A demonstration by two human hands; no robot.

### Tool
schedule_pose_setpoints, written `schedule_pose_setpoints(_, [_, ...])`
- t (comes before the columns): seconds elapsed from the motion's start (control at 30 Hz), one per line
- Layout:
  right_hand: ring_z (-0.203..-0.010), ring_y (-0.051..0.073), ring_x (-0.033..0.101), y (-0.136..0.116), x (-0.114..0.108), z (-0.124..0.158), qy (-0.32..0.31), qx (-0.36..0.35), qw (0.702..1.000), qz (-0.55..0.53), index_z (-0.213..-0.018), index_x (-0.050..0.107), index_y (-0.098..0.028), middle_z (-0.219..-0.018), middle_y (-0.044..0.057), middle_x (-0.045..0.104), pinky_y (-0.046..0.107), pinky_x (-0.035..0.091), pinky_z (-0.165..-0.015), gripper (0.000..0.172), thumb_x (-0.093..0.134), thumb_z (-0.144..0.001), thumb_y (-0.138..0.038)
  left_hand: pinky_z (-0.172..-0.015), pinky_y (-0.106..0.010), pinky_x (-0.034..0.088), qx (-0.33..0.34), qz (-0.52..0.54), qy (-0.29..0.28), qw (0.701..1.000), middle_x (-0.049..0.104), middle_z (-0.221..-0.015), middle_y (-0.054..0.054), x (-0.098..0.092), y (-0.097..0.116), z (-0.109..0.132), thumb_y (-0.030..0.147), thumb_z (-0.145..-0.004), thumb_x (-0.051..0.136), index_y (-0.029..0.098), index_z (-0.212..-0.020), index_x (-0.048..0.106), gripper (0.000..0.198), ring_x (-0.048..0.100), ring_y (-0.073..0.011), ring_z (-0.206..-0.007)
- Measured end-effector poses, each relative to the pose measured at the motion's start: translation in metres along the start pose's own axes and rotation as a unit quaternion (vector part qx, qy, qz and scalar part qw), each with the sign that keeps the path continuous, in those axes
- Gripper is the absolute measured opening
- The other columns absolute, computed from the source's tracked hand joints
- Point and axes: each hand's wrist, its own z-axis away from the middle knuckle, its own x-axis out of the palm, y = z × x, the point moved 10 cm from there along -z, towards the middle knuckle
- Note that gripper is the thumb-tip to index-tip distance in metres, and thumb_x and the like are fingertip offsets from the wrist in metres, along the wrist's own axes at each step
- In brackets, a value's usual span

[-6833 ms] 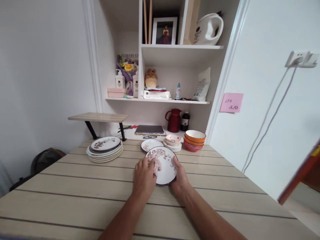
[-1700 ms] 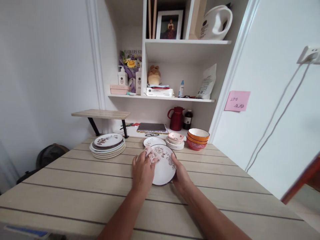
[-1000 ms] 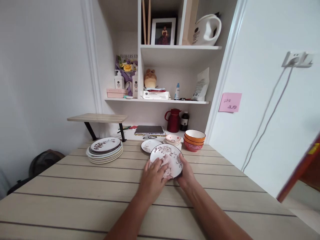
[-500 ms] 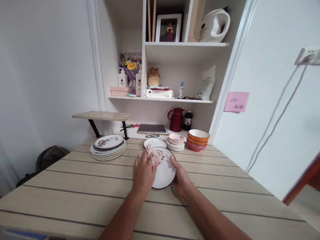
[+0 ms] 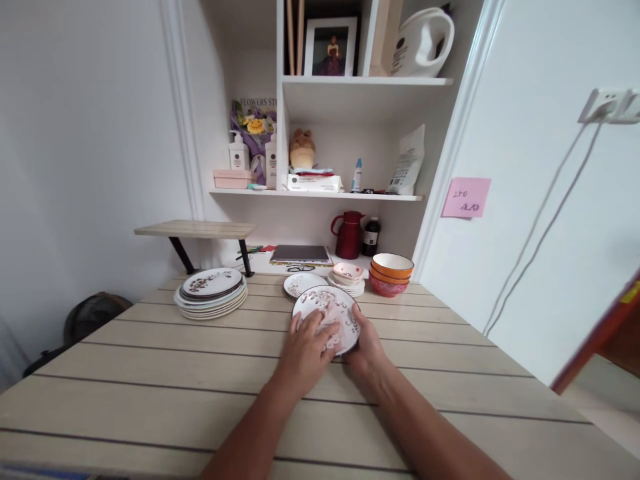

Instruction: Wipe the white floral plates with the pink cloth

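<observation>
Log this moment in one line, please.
Left hand: holding cloth against plate | right hand: holding plate's edge | nearby: stacked plates, stacked bowls

Held plate (image 5: 344, 310) partly hidden by left hand (image 5: 306, 348), bottle label (image 5: 371, 238) unreadable

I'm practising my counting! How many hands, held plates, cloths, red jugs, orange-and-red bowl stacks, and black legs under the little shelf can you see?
Left hand and right hand: 2
Held plate: 1
Cloth: 1
Red jug: 1
Orange-and-red bowl stack: 1
Black legs under little shelf: 2
Total: 8
</observation>
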Motion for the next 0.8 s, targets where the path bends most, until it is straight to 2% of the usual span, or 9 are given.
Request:
schedule_pose_setpoints(0.1, [-0.103,0.026,0.066,-0.011,-0.002,-0.001,0.003,-0.022,1.000,-0.014,-0.113,0.065,-0.014,-0.109,0.011,0.072,0.040,0.050,-0.090,0.044,0.051,-0.086,-0.046,-0.111,-0.055,0.026,-0.013,-0.014,0.021,1.000,0.052,-0.137,-0.007,-0.005,-0.001,-0.001,0.036,-0.090,0.053,0.032,-0.128,0.055,0.038,0.042,-0.0254,-0.131])
schedule_pose_setpoints(0.17, [-0.104,0.027,0.066,-0.009,0.001,0.001,-0.006,-0.012,1.000,-0.005,-0.112,0.065,-0.015,-0.109,0.011,0.072,0.041,0.050,-0.091,0.043,0.052,-0.085,-0.047,-0.111,-0.056,0.025,-0.031,-0.029,0.044,0.998,0.052,-0.138,-0.008,-0.011,-0.007,-0.001,0.038,-0.091,0.052,0.031,-0.127,0.056,0.037,0.042,-0.0265,-0.131])
schedule_pose_setpoints(0.33, [-0.093,0.028,0.069,0.012,-0.003,0.005,0.038,0.026,0.996,0.081,-0.108,0.066,-0.018,-0.099,0.010,0.075,0.045,0.050,-0.086,0.049,0.059,-0.078,-0.056,-0.108,-0.057,0.029,-0.134,-0.067,0.097,0.984,0.055,-0.134,-0.013,-0.027,-0.042,0.004,0.039,-0.094,0.043,0.024,-0.120,0.063,0.036,0.047,-0.0279,-0.126])
schedule_pose_setpoints(0.47, [-0.093,0.025,0.069,0.026,0.010,0.009,-0.012,0.036,0.993,0.110,-0.106,0.068,-0.017,-0.102,0.009,0.075,0.039,0.048,-0.090,0.046,0.063,-0.077,-0.052,-0.107,-0.056,0.030,-0.190,-0.082,0.108,0.972,0.057,-0.129,-0.017,-0.029,-0.063,0.008,0.038,-0.096,0.037,0.018,-0.117,0.065,0.040,0.050,-0.0283,-0.123])
schedule_pose_setpoints(0.53, [-0.094,0.024,0.069,0.028,0.013,0.011,-0.022,0.032,0.992,0.119,-0.107,0.068,-0.017,-0.102,0.009,0.075,0.037,0.048,-0.091,0.045,0.064,-0.077,-0.050,-0.106,-0.056,0.032,-0.183,-0.080,0.102,0.974,0.056,-0.130,-0.016,-0.025,-0.063,0.009,0.037,-0.095,0.040,0.020,-0.127,0.058,0.041,0.048,-0.0285,-0.125])
schedule_pose_setpoints(0.63, [-0.093,0.024,0.069,0.028,0.014,0.012,-0.024,0.029,0.993,0.116,-0.109,0.067,-0.017,-0.099,0.008,0.075,0.038,0.049,-0.091,0.045,0.063,-0.078,-0.050,-0.106,-0.055,0.032,-0.136,-0.071,0.073,0.985,0.048,-0.138,-0.015,-0.013,-0.054,0.006,0.036,-0.092,0.048,0.025,-0.138,0.047,0.047,0.040,-0.0298,-0.132])
schedule_pose_setpoints(0.8, [-0.090,0.025,0.070,0.025,0.010,0.007,-0.017,0.031,0.997,0.072,-0.110,0.067,-0.014,-0.099,0.010,0.075,0.039,0.050,-0.089,0.047,0.060,-0.080,-0.050,-0.106,-0.056,0.031,-0.059,-0.045,0.041,0.996,0.045,-0.139,-0.011,-0.004,-0.035,0.004,0.037,-0.089,0.054,0.038,-0.135,0.049,0.046,0.033,-0.0322,-0.135])
